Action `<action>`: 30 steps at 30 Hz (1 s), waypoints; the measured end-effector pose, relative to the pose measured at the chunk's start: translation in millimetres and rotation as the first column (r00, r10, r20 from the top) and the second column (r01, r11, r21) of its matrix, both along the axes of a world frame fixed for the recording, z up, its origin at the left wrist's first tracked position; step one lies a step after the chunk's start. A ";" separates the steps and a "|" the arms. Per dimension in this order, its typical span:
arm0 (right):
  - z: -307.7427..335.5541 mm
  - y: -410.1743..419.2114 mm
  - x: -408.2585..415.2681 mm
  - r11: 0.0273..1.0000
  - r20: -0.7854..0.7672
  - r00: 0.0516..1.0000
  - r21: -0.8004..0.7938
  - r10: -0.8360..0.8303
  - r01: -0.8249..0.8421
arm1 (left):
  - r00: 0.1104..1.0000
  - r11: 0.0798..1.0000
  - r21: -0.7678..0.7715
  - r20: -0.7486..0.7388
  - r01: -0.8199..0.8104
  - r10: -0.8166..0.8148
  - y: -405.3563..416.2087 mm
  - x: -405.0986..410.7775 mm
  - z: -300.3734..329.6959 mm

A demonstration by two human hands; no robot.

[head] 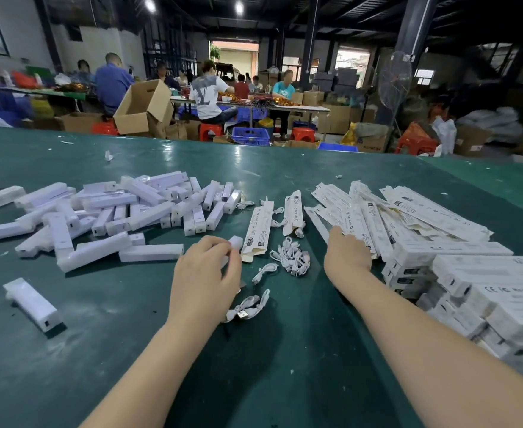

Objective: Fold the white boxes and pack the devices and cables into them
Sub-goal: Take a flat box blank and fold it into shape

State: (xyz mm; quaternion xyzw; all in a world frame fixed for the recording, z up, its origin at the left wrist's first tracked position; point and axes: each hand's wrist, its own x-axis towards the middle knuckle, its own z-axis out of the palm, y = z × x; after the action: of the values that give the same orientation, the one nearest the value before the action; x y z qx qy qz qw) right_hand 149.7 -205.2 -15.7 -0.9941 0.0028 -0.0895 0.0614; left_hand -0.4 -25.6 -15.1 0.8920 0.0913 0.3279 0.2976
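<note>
My left hand (206, 268) sits mid-table, its fingers curled round a white bar-shaped device (235, 242) whose end pokes out at the top. A part-folded white box (257, 230) lies just right of it. My right hand (346, 254) reaches onto the edge of a spread of flat unfolded boxes (408, 211), fingers bent down on one; whether it grips is hidden. Small coiled white cables (291, 254) lie between the hands, and one more cable (248, 307) lies below my left hand. A heap of wrapped white devices (130, 208) covers the left.
Packed white boxes (486, 288) are stacked at the right edge of the green table (285, 366). A lone device (33, 304) lies near left. Another open box (294, 211) lies behind the cables. Beyond the table, people sit at benches among cartons, stools and crates.
</note>
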 end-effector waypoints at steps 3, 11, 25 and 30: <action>6.2 -3.5 -10.7 0.950 0.180 0.983 0.311 -0.033 -0.025 | 1.000 0.972 -0.235 -0.004 0.029 -0.031 2.5 0.8 1.7; 46.2 22.6 -98.3 -0.206 -0.050 0.880 0.965 0.472 0.165 | 0.868 0.250 -0.869 0.316 0.426 -0.383 3.2 6.6 15.1; 26.3 27.3 -129.7 0.065 0.147 0.744 0.967 0.652 -0.247 | 0.936 -0.124 -0.931 0.350 0.344 -0.036 4.3 4.5 23.0; 21.4 28.7 -133.7 0.176 0.355 0.692 0.802 0.628 -0.571 | 0.946 -0.164 -0.936 0.322 0.313 -0.035 2.3 0.4 24.3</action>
State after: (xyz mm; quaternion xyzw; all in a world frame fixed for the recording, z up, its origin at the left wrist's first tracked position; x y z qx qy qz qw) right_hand 16.0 -176.5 5.7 -0.7342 -0.3394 -0.0152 0.5878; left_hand 0.0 -23.3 9.3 0.3295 0.1558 0.1835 0.9130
